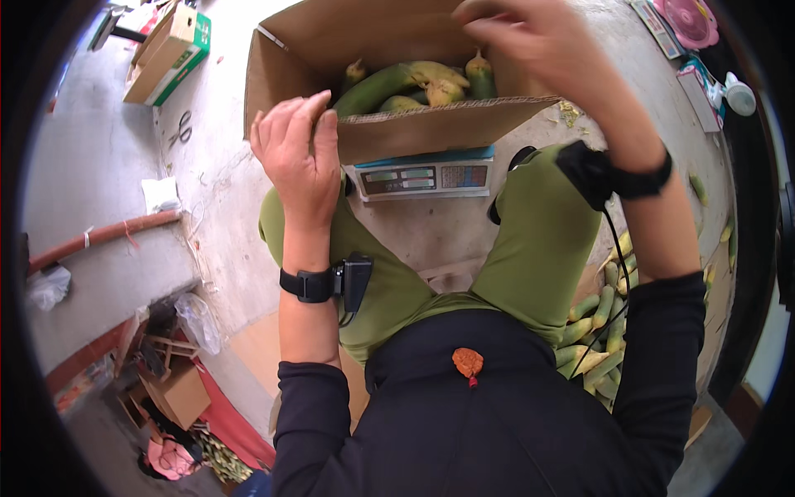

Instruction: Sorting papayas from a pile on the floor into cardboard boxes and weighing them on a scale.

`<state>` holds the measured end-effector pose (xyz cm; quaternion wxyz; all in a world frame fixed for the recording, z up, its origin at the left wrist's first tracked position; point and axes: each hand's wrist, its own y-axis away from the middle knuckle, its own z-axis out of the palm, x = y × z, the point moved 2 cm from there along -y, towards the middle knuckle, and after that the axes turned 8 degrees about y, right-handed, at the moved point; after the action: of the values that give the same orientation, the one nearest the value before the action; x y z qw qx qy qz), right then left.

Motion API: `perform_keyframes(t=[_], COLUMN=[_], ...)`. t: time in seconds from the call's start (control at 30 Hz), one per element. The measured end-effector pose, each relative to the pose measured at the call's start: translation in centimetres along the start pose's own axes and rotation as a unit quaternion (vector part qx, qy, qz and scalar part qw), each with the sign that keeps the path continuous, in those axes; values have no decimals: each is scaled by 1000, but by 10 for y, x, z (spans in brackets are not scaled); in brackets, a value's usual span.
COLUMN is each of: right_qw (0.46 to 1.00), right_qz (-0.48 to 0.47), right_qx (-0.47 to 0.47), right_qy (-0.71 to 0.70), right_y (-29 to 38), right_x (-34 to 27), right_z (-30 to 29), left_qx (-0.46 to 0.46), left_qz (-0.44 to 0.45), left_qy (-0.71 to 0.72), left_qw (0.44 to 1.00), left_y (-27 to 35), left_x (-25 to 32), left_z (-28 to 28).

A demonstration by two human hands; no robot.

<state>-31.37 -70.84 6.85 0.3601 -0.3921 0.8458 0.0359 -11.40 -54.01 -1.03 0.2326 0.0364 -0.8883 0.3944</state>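
A cardboard box [428,127] stands with its top open on a digital scale [428,177] in front of me. Inside lie several green radishes [379,87] with pale yellowish ends. My left hand [298,143] is at the box's near left corner, fingers bent over the rim; whether it grips the cardboard is not clear. Above the box's right side is my right hand [528,37], blurred, with its fingers curled near the far right edge. No radish shows in it, and the frame does not settle whether it touches a flap.
More green radishes [602,310] lie heaped on the floor at my right. Scissors [184,127] and another carton [177,56] are on the left. A pink fan [686,22] stands at upper right. A person in pink [168,456] is at lower left.
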Motion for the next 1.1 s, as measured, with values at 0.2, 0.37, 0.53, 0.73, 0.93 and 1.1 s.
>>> perform_keyframes(t=[0.2,0.37,0.53,0.73,0.93,1.1], right_qw=[964,940,898,810,735,720], right_qz=[115,294,434,584,676,690], right_qx=[238,140,37,-45,-54,-73], right_qy=[-27,103,52,19,-1,29], right_y=[106,237,379,474,490,503], right_x=[68,193,279,288,278,279], right_z=[-79,-55,16,85,136,171], left_qx=[125,137,109,100,70,59], left_qz=[-44,-199,-274,-165,-219,-229], left_qy=[21,161,235,138,152,151], left_qw=[991,957,926,971,961,960], left_y=[0,2,10,13,13,11], left_x=[-17,-21,-47,-49,-50,-43], left_z=[-17,-39,-41,-27,-28,-16])
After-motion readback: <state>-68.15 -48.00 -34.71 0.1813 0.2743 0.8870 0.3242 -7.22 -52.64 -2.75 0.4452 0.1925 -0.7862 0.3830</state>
